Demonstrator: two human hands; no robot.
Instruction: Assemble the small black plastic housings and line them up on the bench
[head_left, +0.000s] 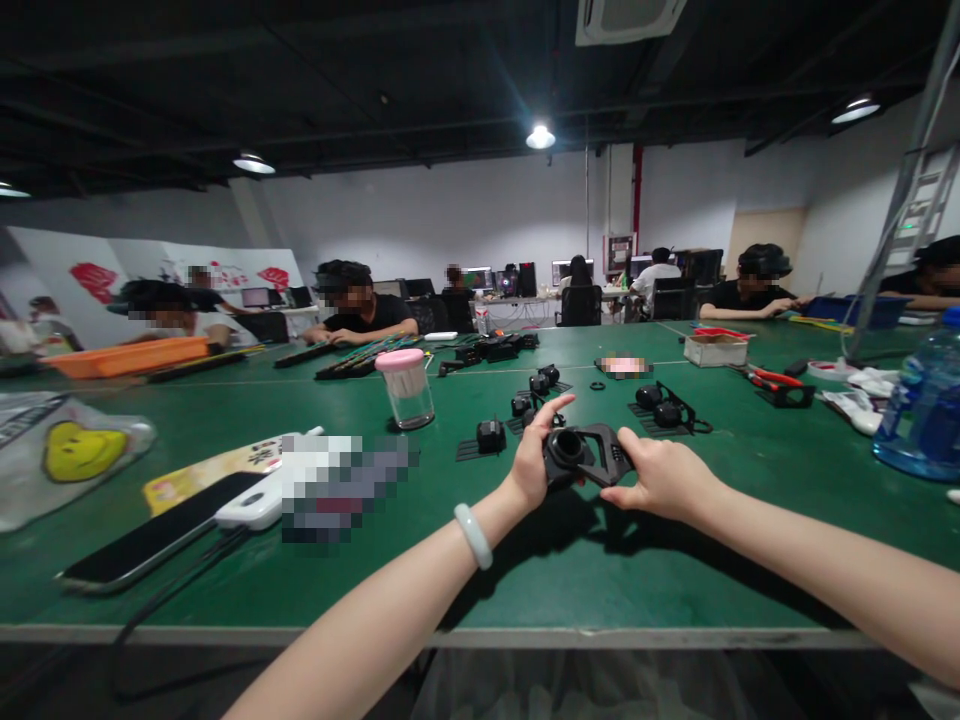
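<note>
Both my hands hold one black plastic part (583,455) with a round lens-like ring, just above the green table (525,560). My left hand (534,462), with a pale bangle on the wrist, grips its left side, index finger stretched up. My right hand (660,478) pinches its right side with thumb and fingers. Beyond my hands lie several similar small black parts (491,435), some resting on flat black pieces, and a larger black assembly (666,408).
A clear jar with a pink lid (406,387) stands left of centre. A phone (161,535) and a yellow smiley bag (75,450) lie at the left. A water bottle (922,405) is at the right. Other people sit at the table's far side.
</note>
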